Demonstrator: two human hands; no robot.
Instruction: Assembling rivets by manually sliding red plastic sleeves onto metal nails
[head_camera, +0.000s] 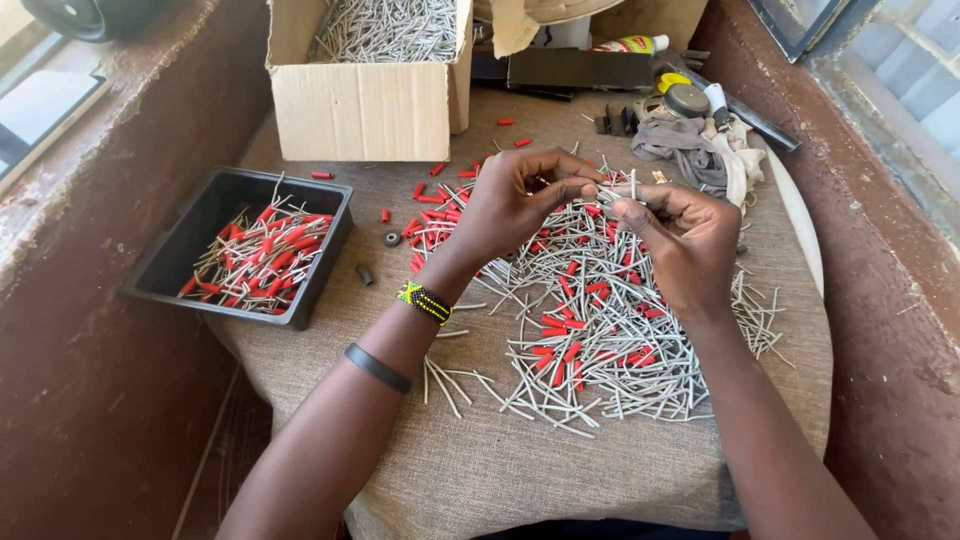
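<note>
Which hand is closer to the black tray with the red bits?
Left. The left hand is right of the black tray; the right hand lies farther right, beyond it.

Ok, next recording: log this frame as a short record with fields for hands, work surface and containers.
left hand: left hand pinches a thin grey rod at its tip
right hand: right hand grips the same rod
surface: cloth-covered table under a heap of grey rods and small red sleeves
containers: black plastic tray of red-sleeved rods; cardboard box of grey rods
</note>
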